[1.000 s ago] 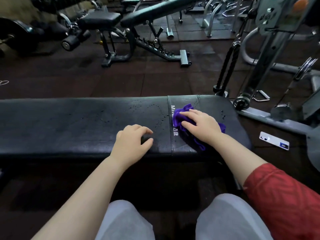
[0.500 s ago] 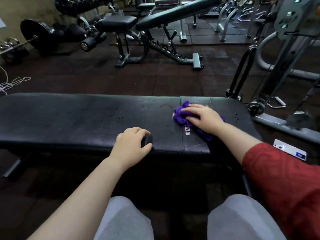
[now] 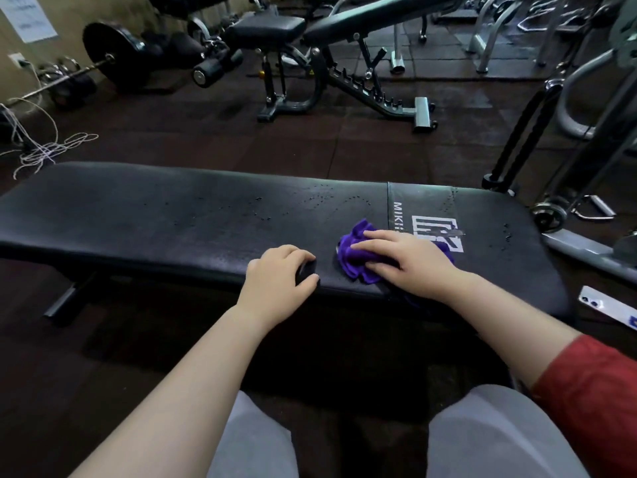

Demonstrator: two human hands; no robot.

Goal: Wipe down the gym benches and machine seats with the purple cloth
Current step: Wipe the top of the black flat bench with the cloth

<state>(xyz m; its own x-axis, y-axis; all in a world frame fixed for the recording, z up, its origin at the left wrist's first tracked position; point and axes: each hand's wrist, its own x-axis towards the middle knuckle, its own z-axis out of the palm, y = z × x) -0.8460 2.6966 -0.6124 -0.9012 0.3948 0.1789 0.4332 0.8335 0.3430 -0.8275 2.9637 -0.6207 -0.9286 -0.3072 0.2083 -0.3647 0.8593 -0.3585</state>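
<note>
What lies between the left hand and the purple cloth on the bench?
Only a narrow bare strip of black bench pad, seen in the head view; left hand and purple cloth are apart.

Black bench (image 3: pixel 138 219) w/ droplets (image 3: pixel 327 199), 1 purple cloth (image 3: pixel 356 262) nr front edge under right hand (image 3: pixel 410 265), left hand (image 3: pixel 277 282) beside

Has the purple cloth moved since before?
Yes. The crumpled purple cloth under the right hand slid left, from right of the stitched seam on the black padded bench to mostly left of it.
</note>
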